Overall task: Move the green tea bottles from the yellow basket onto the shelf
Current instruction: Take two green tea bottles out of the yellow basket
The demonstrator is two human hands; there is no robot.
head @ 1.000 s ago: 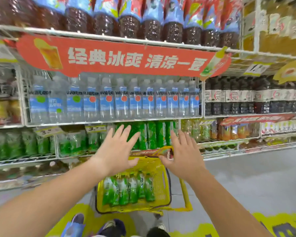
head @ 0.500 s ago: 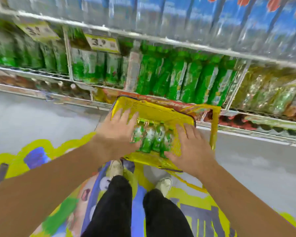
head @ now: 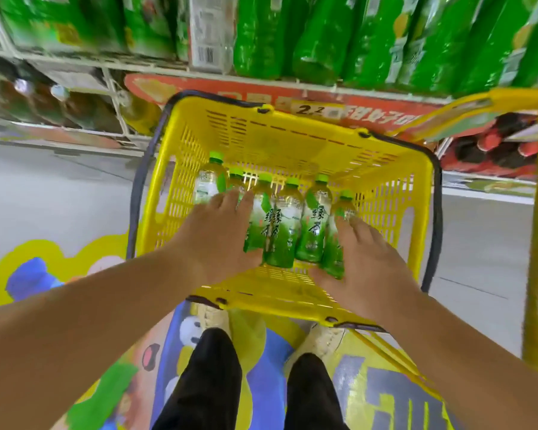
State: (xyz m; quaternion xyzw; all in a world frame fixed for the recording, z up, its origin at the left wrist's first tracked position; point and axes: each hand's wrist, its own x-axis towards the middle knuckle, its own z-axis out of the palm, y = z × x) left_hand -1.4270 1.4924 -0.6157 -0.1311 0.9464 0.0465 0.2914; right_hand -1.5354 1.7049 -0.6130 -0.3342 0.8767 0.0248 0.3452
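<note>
On the floor, below the shelf: basket [head: 395,193], yellow, standing in front of the person's shoes.
Left hand [head: 219,235]: fingers spread, palm down, laid over the two leftmost bottles; whether it has closed on either, cannot tell.
Bottles [head: 284,225]: six in view, green caps, lying side by side across the basket bottom, caps pointing away from the person. None yet on the shelf.
Right hand [head: 359,263]: fingers spread, resting on the rightmost bottle, thumb under its base; no closed grip visible.
Shelf [head: 261,80]: white wire, above the basket, already packed with green bottles along its front.
Risk, left: two bottles under one palm; one may slip out on lifting.
Risk, middle: loose neighbours likely to roll once the ends leave.
Risk, right: crowded shelf front may knock stock off.
</note>
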